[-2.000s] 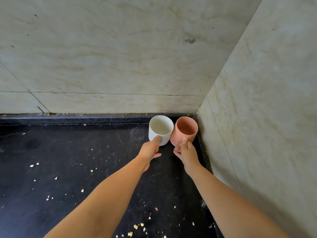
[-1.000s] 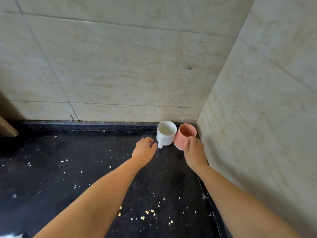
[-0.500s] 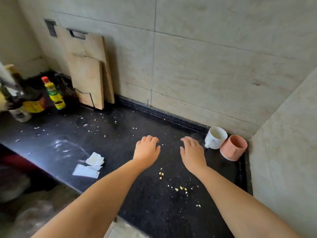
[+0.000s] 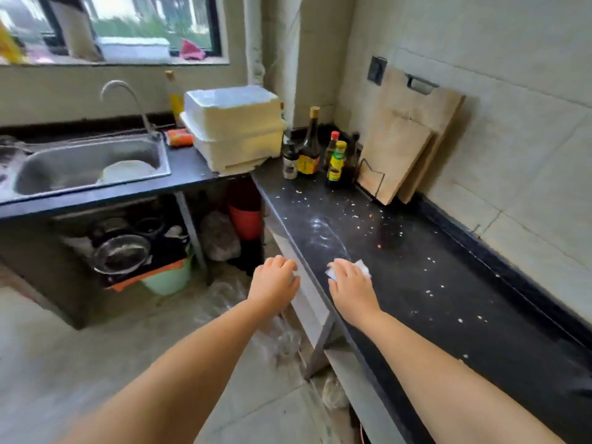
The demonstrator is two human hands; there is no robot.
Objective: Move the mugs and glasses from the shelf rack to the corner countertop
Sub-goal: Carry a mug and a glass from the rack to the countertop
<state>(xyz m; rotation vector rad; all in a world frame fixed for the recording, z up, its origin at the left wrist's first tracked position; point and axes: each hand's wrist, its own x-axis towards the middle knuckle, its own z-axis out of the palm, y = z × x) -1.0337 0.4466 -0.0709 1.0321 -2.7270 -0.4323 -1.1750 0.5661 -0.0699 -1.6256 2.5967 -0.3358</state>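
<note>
No mug, glass or shelf rack is in view now. My left hand [image 4: 275, 285] hangs over the floor just left of the black countertop [image 4: 448, 283], fingers loosely curled and holding nothing. My right hand [image 4: 351, 285] hovers over the countertop's front edge, palm down, empty, partly covering white paper scraps [image 4: 362, 267] that lie on the counter.
Two wooden cutting boards [image 4: 403, 145] lean on the tiled wall. Sauce bottles [image 4: 320, 155] stand at the counter's far end. White foam boxes [image 4: 234, 129] sit beside a steel sink [image 4: 86, 165] with a tap. Pots and a green basin [image 4: 166, 277] sit below. Crumbs dot the counter.
Both hands let go of the white and pink mugs in the corner and drew back empty. My view swung left, so the mugs left the frame and the sink came in.
</note>
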